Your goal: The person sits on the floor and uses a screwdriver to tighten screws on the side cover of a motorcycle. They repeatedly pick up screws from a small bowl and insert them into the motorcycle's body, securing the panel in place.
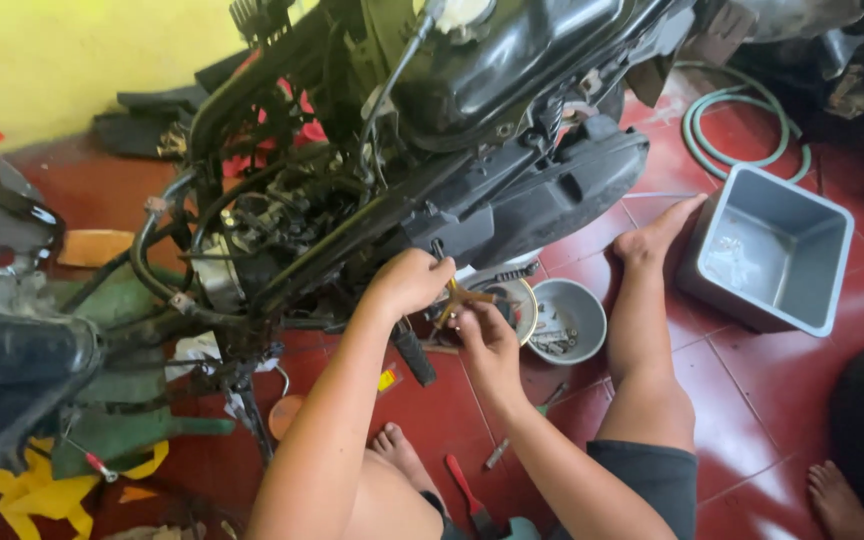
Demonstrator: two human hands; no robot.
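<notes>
Two hands are being worked under the stripped scooter's frame (282, 250): a yellow-handled cross wrench (457, 297) is being clamped by the left hand (410, 282) above and the right hand (482, 338) below, its shaft being pointed up-left into the dark plastic side panel (542, 200).

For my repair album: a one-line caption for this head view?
Both hands, left hand and right hand, work a yellow-handled tool under a stripped motorbike, grey bowl nearby.

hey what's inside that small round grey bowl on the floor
The round grey bowl holds a few small dark metal parts, probably bolts, too small to identify. Its left edge is hidden behind the right hand.
</notes>
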